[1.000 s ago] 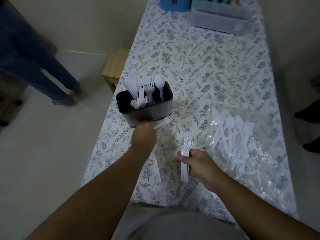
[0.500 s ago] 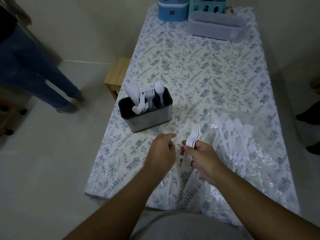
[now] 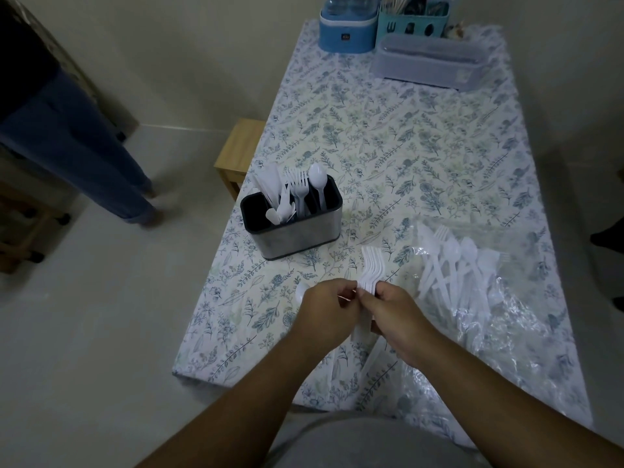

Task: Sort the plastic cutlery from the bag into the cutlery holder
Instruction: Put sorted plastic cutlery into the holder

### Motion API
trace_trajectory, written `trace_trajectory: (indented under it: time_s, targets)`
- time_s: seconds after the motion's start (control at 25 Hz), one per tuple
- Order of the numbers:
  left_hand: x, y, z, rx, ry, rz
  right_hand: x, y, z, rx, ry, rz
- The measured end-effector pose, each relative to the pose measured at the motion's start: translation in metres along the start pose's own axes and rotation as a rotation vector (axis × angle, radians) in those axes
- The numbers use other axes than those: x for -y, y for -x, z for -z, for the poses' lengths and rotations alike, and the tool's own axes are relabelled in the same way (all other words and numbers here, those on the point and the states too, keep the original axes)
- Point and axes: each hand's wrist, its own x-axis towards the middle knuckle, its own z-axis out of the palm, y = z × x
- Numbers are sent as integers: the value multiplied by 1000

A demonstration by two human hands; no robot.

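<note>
Both hands meet over the near part of the table around a stack of white plastic forks (image 3: 370, 269). My right hand (image 3: 393, 317) grips the stack by its handles, tines pointing away from me. My left hand (image 3: 326, 310) pinches the same stack from the left side. The steel cutlery holder (image 3: 297, 233) with a black inner liner stands beyond my left hand and contains white knives, forks and a spoon. To the right lies the clear plastic bag (image 3: 499, 319) with several white spoons and forks (image 3: 456, 268) on it. A white spoon (image 3: 300, 292) peeks out left of my left hand.
The table carries a floral cloth (image 3: 405, 136). At its far end stand a blue box (image 3: 347, 27), a teal caddy (image 3: 413, 20) and a clear lidded container (image 3: 430, 60). A wooden stool (image 3: 238, 152) sits left of the table. A person's legs (image 3: 77, 153) stand at left.
My left hand came back from beside the holder with a single fork and joined my right hand at the fork stack. The stack was lifted slightly toward the table's middle.
</note>
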Motion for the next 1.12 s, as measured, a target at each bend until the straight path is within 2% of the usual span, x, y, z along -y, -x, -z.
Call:
trace_trajectory:
  time_s: [0.2,0.44,0.6,0.76,0.88,1.0,1.12]
  targets:
    - [-1,4,-4,-5,35,10,0,0,1,37,-12,-26]
    - [-6,7,-5,-93,85,72,3,1,-1,56,-283,-136]
    - [-5,6,-1,-59,119,83,2,2,-2,106,-207,-76]
    - [-11,8,12,-74,186,46,2,0,0,139,-149,39]
    - [-18,3,24,-158,120,-18,16,0,-3,98,6,153]
    - [-32,-7,44,-232,33,-142,60,8,-12,8,185,317]
    - [-57,-26,76,-307,-24,-233,113,12,-18,-33,189,477]
